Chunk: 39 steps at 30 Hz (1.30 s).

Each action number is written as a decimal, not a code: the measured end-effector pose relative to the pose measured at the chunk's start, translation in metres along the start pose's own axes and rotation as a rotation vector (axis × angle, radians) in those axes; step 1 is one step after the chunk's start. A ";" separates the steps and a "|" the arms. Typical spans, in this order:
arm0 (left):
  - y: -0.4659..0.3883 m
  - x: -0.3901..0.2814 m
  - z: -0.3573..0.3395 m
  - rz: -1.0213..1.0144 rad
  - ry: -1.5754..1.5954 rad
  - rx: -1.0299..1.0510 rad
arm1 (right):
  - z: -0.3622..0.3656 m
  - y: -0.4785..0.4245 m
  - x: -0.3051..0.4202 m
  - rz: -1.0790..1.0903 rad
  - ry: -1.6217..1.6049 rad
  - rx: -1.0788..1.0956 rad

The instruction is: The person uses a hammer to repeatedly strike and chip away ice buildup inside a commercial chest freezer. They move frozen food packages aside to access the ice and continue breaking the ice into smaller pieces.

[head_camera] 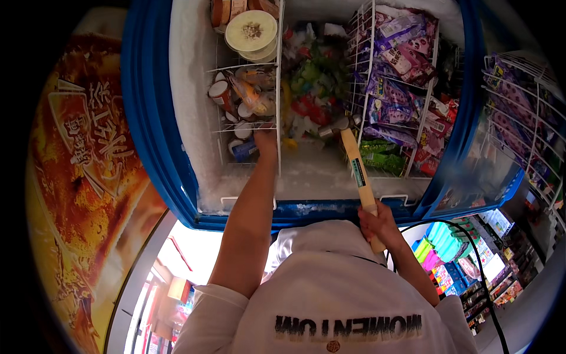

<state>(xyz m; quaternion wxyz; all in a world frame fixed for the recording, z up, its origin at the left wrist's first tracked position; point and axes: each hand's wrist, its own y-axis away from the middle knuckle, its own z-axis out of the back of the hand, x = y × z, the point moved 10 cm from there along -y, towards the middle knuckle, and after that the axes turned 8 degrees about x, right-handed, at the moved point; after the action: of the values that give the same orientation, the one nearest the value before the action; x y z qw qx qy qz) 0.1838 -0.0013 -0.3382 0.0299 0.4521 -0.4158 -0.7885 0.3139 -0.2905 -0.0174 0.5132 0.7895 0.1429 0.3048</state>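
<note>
A chest freezer with a blue rim (318,210) lies open before me, frost on its walls. On the picture's left, my left hand (266,140) reaches into a white wire basket (278,93) beside a blue package (244,151); whether its fingers hold anything is hidden. My right hand (376,222) grips the wooden handle of a hammer (359,175) near its lower end. The metal hammer head (339,125) is over the freezer's middle, beside a second wire basket. Ice-cream cups (219,89) and wrapped ice creams (250,95) fill the left basket, with a large round tub (251,31) above them.
Green and red packages (316,75) lie deep in the freezer's middle. Purple ice-cream packs (391,99) and green packs (381,158) fill the right basket. A glass lid (477,177) covers the right end, a black cable (482,274) hangs at right, and a printed panel (84,177) stands left.
</note>
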 end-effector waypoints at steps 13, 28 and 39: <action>0.014 -0.008 -0.017 0.387 -0.047 0.289 | -0.003 -0.001 -0.004 -0.032 -0.012 0.043; 0.059 -0.109 -0.022 -0.239 -1.247 0.500 | -0.047 -0.140 -0.003 -0.039 -0.029 0.109; 0.062 -0.101 -0.004 -0.255 -1.613 0.735 | -0.037 -0.147 -0.026 -0.175 -0.226 0.346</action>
<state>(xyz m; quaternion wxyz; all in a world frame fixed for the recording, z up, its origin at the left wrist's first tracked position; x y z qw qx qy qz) 0.2263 -0.0016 -0.2270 -0.5060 -0.2160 -0.4832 -0.6810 0.2834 -0.2136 -0.1473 0.4074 0.8795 0.2026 0.1398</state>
